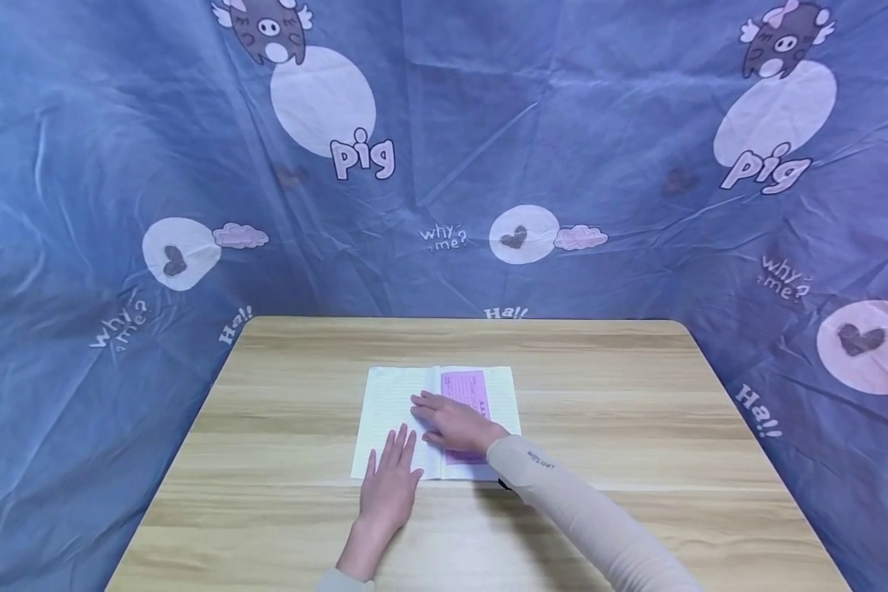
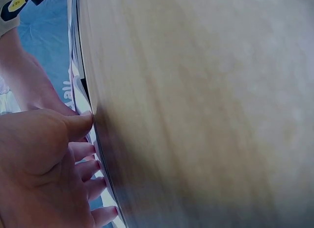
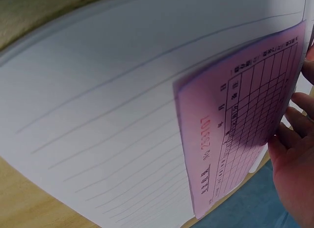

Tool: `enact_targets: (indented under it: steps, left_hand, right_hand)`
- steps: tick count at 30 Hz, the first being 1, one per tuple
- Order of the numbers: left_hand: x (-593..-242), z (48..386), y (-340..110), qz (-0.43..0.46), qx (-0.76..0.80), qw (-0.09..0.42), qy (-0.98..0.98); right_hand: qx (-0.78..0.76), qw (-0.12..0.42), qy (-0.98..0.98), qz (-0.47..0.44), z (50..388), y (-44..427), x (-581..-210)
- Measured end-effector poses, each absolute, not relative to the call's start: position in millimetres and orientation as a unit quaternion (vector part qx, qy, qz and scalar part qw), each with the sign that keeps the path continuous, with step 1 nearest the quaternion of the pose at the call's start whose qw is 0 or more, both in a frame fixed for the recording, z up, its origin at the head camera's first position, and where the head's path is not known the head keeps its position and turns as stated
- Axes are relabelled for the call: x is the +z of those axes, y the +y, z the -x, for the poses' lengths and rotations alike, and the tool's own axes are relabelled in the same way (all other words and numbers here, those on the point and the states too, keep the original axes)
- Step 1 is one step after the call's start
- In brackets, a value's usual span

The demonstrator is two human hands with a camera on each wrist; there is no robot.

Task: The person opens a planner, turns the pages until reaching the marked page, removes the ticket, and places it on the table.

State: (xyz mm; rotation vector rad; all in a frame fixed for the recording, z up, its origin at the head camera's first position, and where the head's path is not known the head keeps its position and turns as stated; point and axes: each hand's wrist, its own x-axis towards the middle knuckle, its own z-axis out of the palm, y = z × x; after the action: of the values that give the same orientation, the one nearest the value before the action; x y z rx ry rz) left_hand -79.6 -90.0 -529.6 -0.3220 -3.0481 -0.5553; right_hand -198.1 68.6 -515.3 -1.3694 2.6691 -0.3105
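An open notebook with lined pages [image 1: 395, 386] lies on the wooden table, a pink printed form [image 1: 464, 388] on its right page. My left hand [image 1: 389, 490] rests with fingers spread on the lower left page; the left wrist view shows that hand [image 2: 44, 164] side-on at the notebook's edge. Reaching across the form, my right hand [image 1: 455, 423] has its fingers extended over the left page near the fold. In the right wrist view the pink form [image 3: 235, 125] lies on the lined page [image 3: 113, 115], with the right hand [image 3: 297, 159] beside it, fingers slightly bent.
The wooden table [image 1: 599, 395] extends around the notebook on all sides. Behind it and at both sides hangs a blue cloth [image 1: 474, 164] with pig prints and lettering. A small dark object [image 1: 505, 484] shows under my right wrist.
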Motion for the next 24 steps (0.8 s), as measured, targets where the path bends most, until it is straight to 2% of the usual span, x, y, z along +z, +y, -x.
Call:
enact_targets:
  steps: [18,24]
  left_hand:
    - [-535.3,79.8,-94.2,0.110,-0.179,0.016,-0.978]
    - [-537.3,80.1,-95.5,0.112,-0.179,0.018,-0.977]
  right_hand:
    - [-0.102,0.066,0.887,0.445,197.0,65.8,-515.7]
    - [-0.151,0.068,0.885,0.435,201.4,71.1,-510.4]
